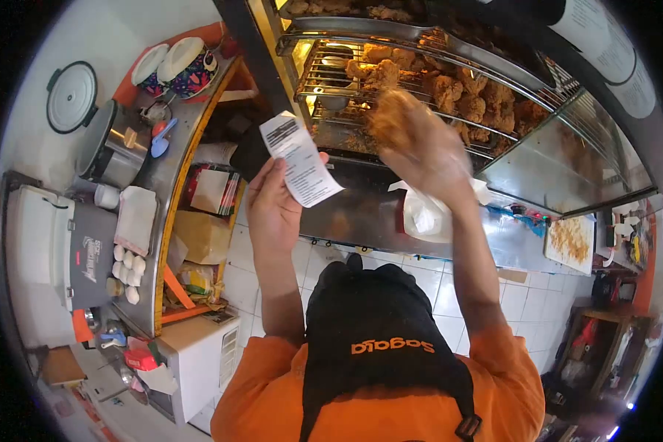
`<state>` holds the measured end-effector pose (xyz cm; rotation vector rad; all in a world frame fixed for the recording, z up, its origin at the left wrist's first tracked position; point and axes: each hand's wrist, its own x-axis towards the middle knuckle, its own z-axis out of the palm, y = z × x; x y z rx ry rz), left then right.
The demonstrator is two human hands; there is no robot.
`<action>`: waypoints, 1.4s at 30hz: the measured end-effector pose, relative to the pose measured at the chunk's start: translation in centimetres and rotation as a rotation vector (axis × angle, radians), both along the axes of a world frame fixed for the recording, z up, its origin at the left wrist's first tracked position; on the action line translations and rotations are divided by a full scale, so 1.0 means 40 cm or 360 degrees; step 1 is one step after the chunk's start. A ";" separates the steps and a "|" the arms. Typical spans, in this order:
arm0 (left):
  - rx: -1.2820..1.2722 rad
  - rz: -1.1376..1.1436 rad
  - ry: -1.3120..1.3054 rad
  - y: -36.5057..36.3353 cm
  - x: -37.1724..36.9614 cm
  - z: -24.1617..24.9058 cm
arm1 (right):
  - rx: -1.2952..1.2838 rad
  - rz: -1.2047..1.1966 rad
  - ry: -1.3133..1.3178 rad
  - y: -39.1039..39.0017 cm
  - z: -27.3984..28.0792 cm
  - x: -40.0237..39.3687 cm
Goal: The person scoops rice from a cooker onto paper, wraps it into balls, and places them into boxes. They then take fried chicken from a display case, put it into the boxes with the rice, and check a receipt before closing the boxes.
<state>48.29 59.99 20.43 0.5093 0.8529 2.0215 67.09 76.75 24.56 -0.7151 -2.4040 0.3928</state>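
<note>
Between the thumb and fingers of my left hand point(272, 195) is a printed paper receipt point(302, 162), held up in front of the display cabinet. My right hand point(431, 151), smeared by motion, grips a piece of fried chicken point(394, 121) at the cabinet's opening. Behind it, more fried chicken pieces point(473, 103) lie on a wire rack point(331, 77) inside the lit cabinet. Below my right wrist, a container lined with white paper point(427, 219) sits on the metal counter point(361, 210); the forearm partly hides it.
A tilted glass panel point(567, 151) borders the cabinet on the right. Farther right lies a white board with crumbs point(569, 239). On the left, a side counter holds a large pot point(114, 144), several eggs point(130, 269) and a blue ladle point(163, 138). Tiled floor point(446, 295) lies below.
</note>
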 end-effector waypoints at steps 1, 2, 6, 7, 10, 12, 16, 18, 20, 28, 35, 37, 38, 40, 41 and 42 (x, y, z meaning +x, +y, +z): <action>-0.0015 0.0034 0.0022 -0.008 -0.002 0.001 | 0.0114 -0.0066 -0.0059 0.022 0.010 -0.082; -0.0033 0.0056 0.0050 -0.015 -0.007 -0.001 | 0.0232 -0.0138 -0.0121 0.052 0.019 -0.157; -0.0046 0.0149 0.0051 -0.068 -0.026 -0.027 | 0.0485 -0.0453 -0.0163 0.133 -0.087 -0.312; -0.0065 0.0214 -0.0007 -0.083 -0.029 -0.035 | 0.0703 -0.0515 -0.0108 0.124 -0.087 -0.314; -0.0048 0.0272 -0.0127 -0.140 -0.047 -0.070 | 0.0471 -0.0240 0.0494 -0.023 -0.124 -0.223; -0.0072 0.0414 -0.0242 -0.158 -0.052 -0.097 | 0.0021 -0.0283 0.0394 -0.067 -0.239 -0.144; -0.0208 0.0317 -0.0307 -0.172 -0.068 -0.174 | -0.0912 -0.0898 0.0774 0.015 -0.284 -0.116; -0.0232 0.0242 -0.0342 -0.151 -0.069 -0.183 | -0.0895 -0.1221 0.0194 0.071 -0.260 -0.165; -0.0216 0.0146 -0.0340 -0.121 -0.060 -0.176 | -0.0921 -0.1272 -0.0067 0.132 -0.278 -0.190; -0.0287 0.0072 -0.0293 -0.088 -0.048 -0.178 | -0.2086 -0.0208 0.1302 0.125 -0.363 -0.084; -0.0356 -0.0031 -0.0325 -0.037 -0.034 -0.204 | -0.2046 -0.0150 0.1109 0.094 -0.313 0.020; -0.0351 -0.0046 -0.0281 -0.020 -0.027 -0.203 | -0.2018 -0.0271 0.0965 0.089 -0.280 0.017; -0.0350 -0.0038 -0.0302 -0.014 -0.024 -0.205 | -0.1996 -0.0333 0.0919 0.094 -0.294 0.001; -0.0355 -0.0023 -0.0340 -0.001 -0.023 -0.209 | -0.1958 -0.0456 0.0831 0.132 -0.347 -0.070; -0.0352 -0.0024 -0.0330 0.000 -0.023 -0.207 | -0.1876 -0.0469 0.0917 0.147 -0.372 -0.117; -0.0343 -0.0020 -0.0322 0.002 -0.021 -0.202 | -0.1787 -0.0476 0.0996 0.164 -0.393 -0.169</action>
